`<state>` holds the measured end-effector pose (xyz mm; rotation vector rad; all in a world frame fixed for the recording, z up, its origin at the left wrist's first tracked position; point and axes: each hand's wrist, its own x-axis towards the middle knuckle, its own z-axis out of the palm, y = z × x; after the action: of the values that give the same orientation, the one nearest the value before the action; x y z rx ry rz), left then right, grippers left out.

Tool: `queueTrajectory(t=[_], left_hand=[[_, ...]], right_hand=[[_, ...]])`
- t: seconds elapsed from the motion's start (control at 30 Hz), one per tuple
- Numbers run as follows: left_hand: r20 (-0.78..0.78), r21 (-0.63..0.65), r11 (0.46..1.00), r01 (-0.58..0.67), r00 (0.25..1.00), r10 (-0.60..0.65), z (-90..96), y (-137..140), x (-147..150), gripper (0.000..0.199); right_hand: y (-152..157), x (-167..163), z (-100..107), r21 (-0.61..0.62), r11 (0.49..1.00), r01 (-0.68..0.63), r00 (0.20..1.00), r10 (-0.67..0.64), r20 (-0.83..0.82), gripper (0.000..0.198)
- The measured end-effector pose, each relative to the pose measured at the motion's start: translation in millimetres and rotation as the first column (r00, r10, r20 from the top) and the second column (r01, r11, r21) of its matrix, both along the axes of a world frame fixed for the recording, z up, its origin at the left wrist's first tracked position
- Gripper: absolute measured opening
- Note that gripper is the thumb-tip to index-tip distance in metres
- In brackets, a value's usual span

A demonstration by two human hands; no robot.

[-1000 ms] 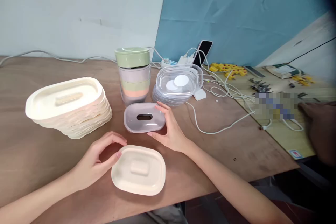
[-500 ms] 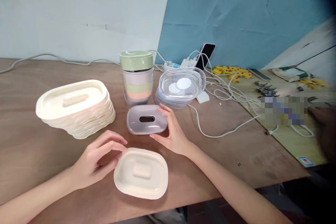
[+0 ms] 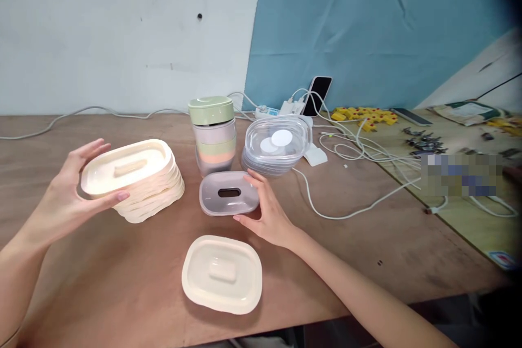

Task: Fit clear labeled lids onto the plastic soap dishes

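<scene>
My left hand (image 3: 77,190) grips the left end of the top cream lid on a leaning stack of cream lids (image 3: 138,182), thumb in front and fingers behind. My right hand (image 3: 267,209) holds the right edge of a translucent grey lid with an oval slot (image 3: 228,194), which lies flat on the table. A single cream lid (image 3: 222,273) lies alone near the front edge, touched by neither hand.
A stack of pastel containers (image 3: 212,133) topped in green stands behind the grey lid. Next to it is a stack of clear lids (image 3: 279,144). White cables (image 3: 350,152), a power strip, a phone (image 3: 318,95) and yellow parts (image 3: 362,117) lie at the back right.
My left hand left the single cream lid near the front edge and moved up and left onto the stack's top lid. My right hand stayed on the grey lid.
</scene>
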<state>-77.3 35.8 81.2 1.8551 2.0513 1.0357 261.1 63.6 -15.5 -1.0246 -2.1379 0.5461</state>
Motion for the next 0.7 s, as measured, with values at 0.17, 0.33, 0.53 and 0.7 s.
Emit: queueTrajectory(t=[0.17, 0.33, 0.53, 0.7], left_hand=[[0.090, 0.012, 1.000, -0.021, 0.996, 0.020, -3.5, -0.9, 9.3, 0.080], [0.156, 0.008, 0.999, -0.048, 0.987, 0.047, -7.5, 0.0, 7.9, 0.078], [0.119, 0.097, 0.995, -0.016, 0.993, 0.004, -24.3, 5.7, -9.3, 0.093], [0.127, 0.080, 0.997, -0.018, 0.992, 0.008, -27.5, 7.3, -12.7, 0.085]], right_hand=[[-0.3, -0.2, 0.7, -0.003, 1.000, 0.004, 1.000, -0.004, 0.001, 0.074], [0.4, 0.5, -0.8, 0.023, 1.000, -0.011, 0.998, 0.013, -0.059, 0.072], [2.9, 0.9, -2.9, 0.030, 0.999, 0.018, 0.999, -0.016, -0.039, 0.075], [-2.3, 0.8, -1.7, 0.303, 0.952, 0.040, 0.999, -0.043, 0.003, 0.078]])
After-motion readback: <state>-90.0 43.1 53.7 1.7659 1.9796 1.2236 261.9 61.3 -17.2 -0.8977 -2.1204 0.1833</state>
